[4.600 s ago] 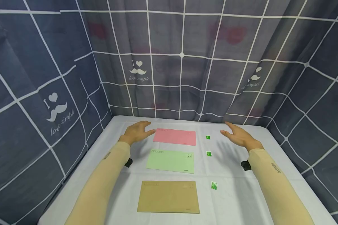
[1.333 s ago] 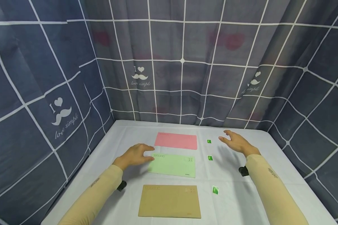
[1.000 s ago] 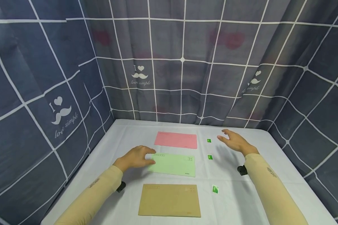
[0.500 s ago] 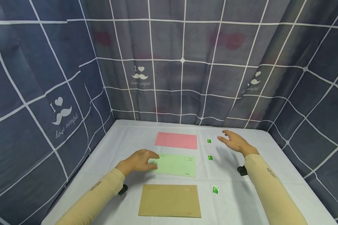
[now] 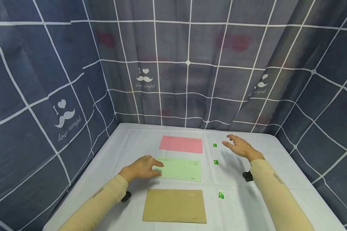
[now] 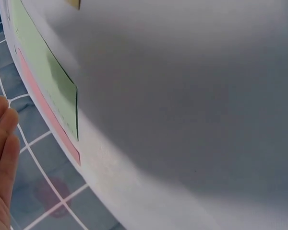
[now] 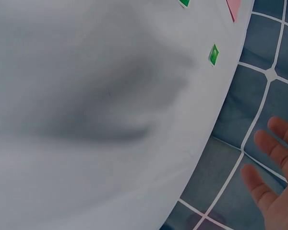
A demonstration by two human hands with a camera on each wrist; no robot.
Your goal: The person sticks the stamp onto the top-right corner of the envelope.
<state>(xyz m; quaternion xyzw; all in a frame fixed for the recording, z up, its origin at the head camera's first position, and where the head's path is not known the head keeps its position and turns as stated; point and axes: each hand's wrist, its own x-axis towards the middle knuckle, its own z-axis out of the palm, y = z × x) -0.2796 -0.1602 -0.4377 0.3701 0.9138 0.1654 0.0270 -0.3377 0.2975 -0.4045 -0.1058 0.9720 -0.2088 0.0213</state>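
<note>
My left hand (image 5: pixel 144 166) hovers at the left end of the green envelope (image 5: pixel 179 170), overlapping its corner in the head view. Its thumb and fingers are spread apart with nothing between them. In the left wrist view a shadow falls across the green envelope (image 6: pixel 53 72), and the fingers (image 6: pixel 5 153) look relaxed. My right hand (image 5: pixel 240 147) is held over the white cloth, right of the small green stamps. Empty, with loosely extended fingers, it is nearest to the far stamp (image 5: pixel 215 145). A second stamp (image 5: pixel 216 162) lies beside the green envelope.
Behind the green envelope lies a pink envelope (image 5: pixel 181 144); in front of it, a brown envelope (image 5: pixel 174 206). A third stamp (image 5: pixel 221 194) is right of the brown one. Dark grid-patterned curtains (image 5: pixel 173 77) surround the white-covered table (image 5: pixel 133 131) at the back and sides.
My left hand has come nearer from beside the pink envelope to the green envelope's left end, then slightly rightward over it. The right hand has barely shifted; envelopes and stamps lie as before.
</note>
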